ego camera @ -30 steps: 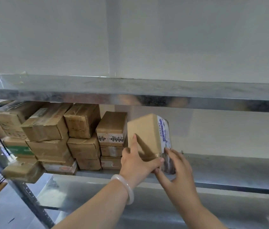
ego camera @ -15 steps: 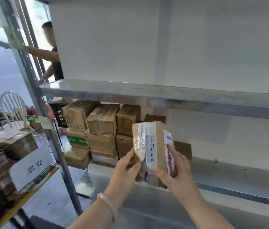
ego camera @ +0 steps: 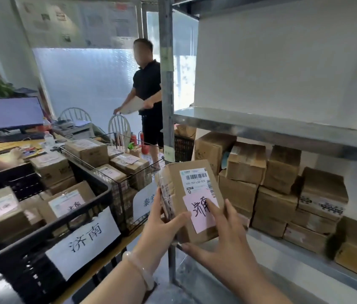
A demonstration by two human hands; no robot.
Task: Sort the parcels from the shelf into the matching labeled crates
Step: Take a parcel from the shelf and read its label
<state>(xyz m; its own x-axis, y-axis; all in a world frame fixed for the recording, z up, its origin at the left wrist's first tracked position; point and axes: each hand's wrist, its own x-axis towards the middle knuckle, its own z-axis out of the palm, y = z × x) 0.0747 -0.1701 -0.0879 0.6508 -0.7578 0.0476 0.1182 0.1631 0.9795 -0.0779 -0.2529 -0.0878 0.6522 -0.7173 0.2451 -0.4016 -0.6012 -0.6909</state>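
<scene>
The left hand (ego camera: 164, 229) grips the cardboard parcel (ego camera: 179, 183) by its left edge, thumb across the front; the right hand (ego camera: 223, 244) is released, fingers straight, index touching the pink label (ego camera: 195, 207); the parcel hangs in air between the metal shelf (ego camera: 271, 126) and the black crate (ego camera: 48, 229).

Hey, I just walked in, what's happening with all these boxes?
A person is sorting parcels. Their left hand grips a small cardboard parcel in front of the metal shelf, while the right hand touches its pink note, handwritten 济南. The black crate at left has a paper label with the same 济南 and already holds boxes, so this one probably goes there next. Stacked parcels sit on the shelf. Another person in black stands in the background.
</scene>
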